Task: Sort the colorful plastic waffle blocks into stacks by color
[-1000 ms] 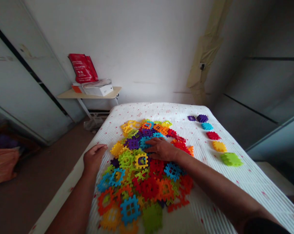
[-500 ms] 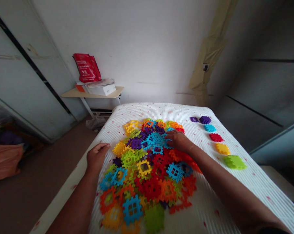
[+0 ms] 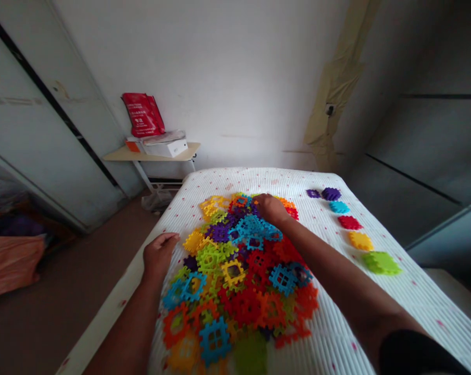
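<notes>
A heap of colourful plastic interlocking blocks [image 3: 235, 273] covers the middle of the bed; they are square with toothed edges, many with window-like openings. My right hand [image 3: 272, 208] reaches over the far part of the heap, its fingers curled down among purple and orange blocks. Whatever those fingers hold is hidden. Just below that hand lies a cluster of light blue blocks [image 3: 253, 229]. To the left of the heap, my left hand [image 3: 159, 253] rests by the bed's edge with its fingers curled together and nothing visible in them. A yellow block [image 3: 193, 240] is nearest to it.
Along the bed's right side runs a row of small stacks: purple [image 3: 331, 194], light blue [image 3: 339, 207], red [image 3: 349, 222], yellow [image 3: 360, 240] and green [image 3: 381, 262]. A small table [image 3: 120, 154] with a red bag [image 3: 143, 114] stands beyond the bed's far left corner.
My right hand has moved away from the light blue cluster, farther back and slightly left, and its fingers are more curled. My left hand keeps its place beside the heap.
</notes>
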The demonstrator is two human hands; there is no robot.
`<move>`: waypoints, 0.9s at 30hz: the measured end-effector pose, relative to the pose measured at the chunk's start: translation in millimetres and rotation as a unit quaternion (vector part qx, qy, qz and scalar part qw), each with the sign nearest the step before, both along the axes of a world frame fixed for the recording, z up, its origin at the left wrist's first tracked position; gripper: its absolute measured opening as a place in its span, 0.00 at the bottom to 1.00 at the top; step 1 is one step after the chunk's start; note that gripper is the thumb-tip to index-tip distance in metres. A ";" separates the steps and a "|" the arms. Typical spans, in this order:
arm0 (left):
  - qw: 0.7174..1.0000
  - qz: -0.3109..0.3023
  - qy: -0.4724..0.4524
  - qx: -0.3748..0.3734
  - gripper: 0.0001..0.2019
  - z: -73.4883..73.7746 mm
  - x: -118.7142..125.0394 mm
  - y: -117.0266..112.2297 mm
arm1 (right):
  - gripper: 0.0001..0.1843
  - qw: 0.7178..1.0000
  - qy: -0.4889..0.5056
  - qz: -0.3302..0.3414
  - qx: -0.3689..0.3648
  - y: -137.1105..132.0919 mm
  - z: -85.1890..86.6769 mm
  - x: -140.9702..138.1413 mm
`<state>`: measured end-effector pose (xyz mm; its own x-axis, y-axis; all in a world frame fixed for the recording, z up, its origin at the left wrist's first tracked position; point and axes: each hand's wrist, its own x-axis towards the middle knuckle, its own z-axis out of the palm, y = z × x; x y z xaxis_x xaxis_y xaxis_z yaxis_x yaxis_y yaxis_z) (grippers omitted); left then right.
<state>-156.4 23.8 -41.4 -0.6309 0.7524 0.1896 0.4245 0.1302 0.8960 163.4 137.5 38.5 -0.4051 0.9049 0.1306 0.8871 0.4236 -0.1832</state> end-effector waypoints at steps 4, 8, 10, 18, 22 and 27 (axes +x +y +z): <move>1.000 -0.001 -0.001 -0.001 0.15 0.4 -0.4 -0.4 | 0.20 0.998 0.011 -0.065 -0.012 39.3 1.3 -20.8; 1.000 -0.003 -0.003 -0.002 0.15 -1.0 -2.7 0.0 | 0.17 0.995 0.016 -0.095 -0.038 53.9 -12.4 -39.1; 1.000 -0.002 -0.007 -0.003 0.16 -2.0 -4.0 0.2 | 0.17 0.995 0.022 -0.093 -0.040 55.5 -16.6 -43.7; 1.000 0.003 -0.010 0.028 0.17 5.5 1.9 -2.6 | 0.14 0.998 0.049 -0.037 0.018 35.3 -0.3 -17.8; 0.998 -0.004 0.020 0.053 0.15 20.2 15.0 -5.2 | 0.12 0.997 0.035 0.047 0.059 -4.2 2.7 11.5; 0.992 -0.077 0.082 0.063 0.14 40.1 38.6 -8.5 | 0.08 0.974 0.016 0.223 0.036 -47.7 -8.3 42.0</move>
